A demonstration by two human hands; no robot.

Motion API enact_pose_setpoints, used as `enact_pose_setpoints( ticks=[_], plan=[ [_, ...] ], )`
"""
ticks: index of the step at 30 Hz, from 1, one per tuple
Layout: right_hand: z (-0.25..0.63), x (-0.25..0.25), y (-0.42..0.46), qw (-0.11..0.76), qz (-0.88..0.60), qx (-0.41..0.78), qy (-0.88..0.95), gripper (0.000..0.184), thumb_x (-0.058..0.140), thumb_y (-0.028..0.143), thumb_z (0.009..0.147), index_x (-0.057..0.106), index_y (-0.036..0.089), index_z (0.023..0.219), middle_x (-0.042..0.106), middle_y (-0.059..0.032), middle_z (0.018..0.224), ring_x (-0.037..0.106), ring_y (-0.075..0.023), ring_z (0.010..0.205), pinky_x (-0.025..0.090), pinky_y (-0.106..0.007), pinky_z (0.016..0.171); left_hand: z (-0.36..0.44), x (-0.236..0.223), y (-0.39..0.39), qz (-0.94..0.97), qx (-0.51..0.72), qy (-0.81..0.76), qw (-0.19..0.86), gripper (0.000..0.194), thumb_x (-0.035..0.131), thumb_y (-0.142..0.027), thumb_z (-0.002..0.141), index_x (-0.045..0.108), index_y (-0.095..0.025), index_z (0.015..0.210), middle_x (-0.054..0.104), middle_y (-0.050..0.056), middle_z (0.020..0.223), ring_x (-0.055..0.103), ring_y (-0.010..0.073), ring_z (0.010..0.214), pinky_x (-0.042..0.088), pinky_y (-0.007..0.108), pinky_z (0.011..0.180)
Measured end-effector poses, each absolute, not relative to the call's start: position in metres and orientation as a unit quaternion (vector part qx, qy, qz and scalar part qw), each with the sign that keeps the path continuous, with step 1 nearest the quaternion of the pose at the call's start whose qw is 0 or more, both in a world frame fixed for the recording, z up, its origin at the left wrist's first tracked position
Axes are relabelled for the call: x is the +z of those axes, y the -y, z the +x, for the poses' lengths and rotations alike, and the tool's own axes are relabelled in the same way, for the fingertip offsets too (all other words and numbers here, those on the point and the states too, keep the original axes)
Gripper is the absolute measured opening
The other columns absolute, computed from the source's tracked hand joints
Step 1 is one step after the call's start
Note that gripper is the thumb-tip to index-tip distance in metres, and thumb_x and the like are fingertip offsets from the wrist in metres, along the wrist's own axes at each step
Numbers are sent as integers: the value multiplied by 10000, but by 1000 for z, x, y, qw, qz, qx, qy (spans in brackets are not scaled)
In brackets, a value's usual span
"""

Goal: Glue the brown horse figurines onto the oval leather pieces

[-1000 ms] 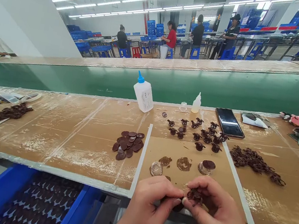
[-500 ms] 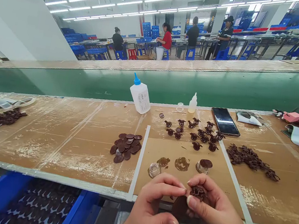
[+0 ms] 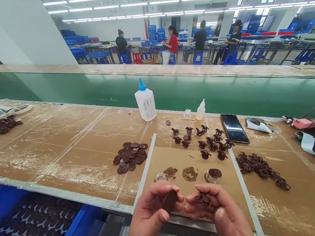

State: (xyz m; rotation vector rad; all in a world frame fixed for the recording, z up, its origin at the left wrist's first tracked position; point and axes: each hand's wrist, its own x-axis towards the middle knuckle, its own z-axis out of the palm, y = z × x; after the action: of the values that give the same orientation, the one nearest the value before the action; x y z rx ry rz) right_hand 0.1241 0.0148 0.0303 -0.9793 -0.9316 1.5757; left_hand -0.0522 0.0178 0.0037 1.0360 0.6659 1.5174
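My left hand [image 3: 151, 209] pinches a dark brown oval disc [image 3: 170, 200] between thumb and fingers, just above the bench's front edge. Beside it, my right hand [image 3: 217, 212] is closed on a small dark brown ornate piece [image 3: 202, 199]. The two hands almost touch. Right behind them on a cardboard sheet [image 3: 195, 160] lie two brown glue smears [image 3: 189, 173], a small clear cup [image 3: 161, 177] and a cap topped with brown [image 3: 213, 175]. A pile of the same discs [image 3: 131, 156] lies to the left of the sheet.
Several assembled brown pieces [image 3: 202, 137] stand at the back, with a loose heap [image 3: 259, 167] to the right. A white glue bottle [image 3: 146, 102], a small dropper bottle [image 3: 200, 110] and a phone [image 3: 234, 128] stand by the green conveyor [image 3: 91, 82]. A blue bin [image 3: 35, 216] sits below left. People work far behind.
My left hand has taken the brown disc and lifted it upright, away from the right hand. The ornate piece stays in my right hand. The camera has drifted slightly.
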Motion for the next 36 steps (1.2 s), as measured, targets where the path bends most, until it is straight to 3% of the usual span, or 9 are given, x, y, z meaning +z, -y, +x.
enact_pose_setpoints(
  ticks=[2, 5, 8, 12, 15, 18, 22, 30, 36],
  plan=[
    [128, 30, -16, 506, -411, 655, 382, 431, 606, 628, 964, 696, 242, 1133, 719, -70, 937, 689, -209, 848, 569, -333, 825, -56, 3, -17, 424, 636, -279, 581, 290, 806, -404, 882, 771, -347, 1164, 730, 19, 1173, 752, 148, 844, 624, 214, 718],
    [133, 26, -20, 496, -412, 654, 397, 336, 622, 540, 993, 686, 264, 1173, 672, -14, 832, 632, -146, 700, 537, -273, 725, -59, 2, -17, 406, 636, -270, 598, 251, 840, -358, 856, 796, -351, 1102, 732, 8, 1168, 732, 98, 729, 597, 164, 630],
    [139, 23, -24, 472, -389, 679, 407, 384, 697, 513, 956, 658, 303, 1276, 694, -10, 872, 654, -135, 660, 539, -270, 674, -59, 2, -16, 384, 626, -281, 617, 251, 881, -310, 814, 819, -348, 1054, 746, 9, 1168, 744, 102, 751, 593, 155, 651],
    [154, 23, -26, 448, -430, 694, 365, 353, 872, 508, 790, 785, 256, 1022, 749, -52, 897, 714, -172, 721, 573, -290, 690, -54, -1, -12, 332, 613, -310, 646, 254, 902, -315, 789, 838, -329, 1034, 757, 37, 1232, 768, 145, 816, 602, 179, 681],
    [171, 21, -31, 489, -478, 627, 372, 363, 912, 537, 713, 818, 243, 905, 758, -61, 840, 697, -173, 661, 578, -284, 630, -48, -7, -10, 303, 604, -307, 670, 241, 897, -311, 795, 847, -314, 1030, 772, 58, 1239, 775, 156, 804, 605, 194, 694],
    [188, 18, -42, 508, -552, 461, 474, 323, 834, 535, 804, 810, 231, 909, 733, -49, 746, 665, -165, 595, 562, -267, 557, -41, -17, -11, 318, 579, -259, 705, 221, 866, -298, 835, 844, -318, 1055, 776, 53, 1238, 784, 165, 823, 618, 217, 729],
    [198, 16, -62, 451, -611, 267, 593, 275, 699, 473, 920, 774, 209, 924, 690, -42, 718, 644, -186, 630, 545, -299, 588, -35, -28, -15, 343, 558, -171, 736, 325, 860, -229, 837, 817, -336, 1141, 780, 35, 1225, 775, 160, 828, 643, 269, 786],
    [181, 17, -76, 402, -632, 217, 626, 194, 666, 406, 939, 723, 220, 942, 668, -22, 772, 626, -171, 645, 488, -299, 606, -37, -25, -19, 341, 541, -142, 756, 378, 856, -172, 839, 806, -342, 1173, 761, 35, 1232, 763, 142, 820, 657, 324, 849],
    [176, 18, -76, 397, -651, 229, 605, 178, 646, 394, 957, 682, 221, 937, 675, -2, 681, 648, -166, 617, 520, -259, 584, -36, -21, -20, 319, 536, -133, 770, 367, 840, -163, 856, 806, -360, 1164, 777, 23, 1223, 770, 137, 837, 655, 311, 847]
  ],
)
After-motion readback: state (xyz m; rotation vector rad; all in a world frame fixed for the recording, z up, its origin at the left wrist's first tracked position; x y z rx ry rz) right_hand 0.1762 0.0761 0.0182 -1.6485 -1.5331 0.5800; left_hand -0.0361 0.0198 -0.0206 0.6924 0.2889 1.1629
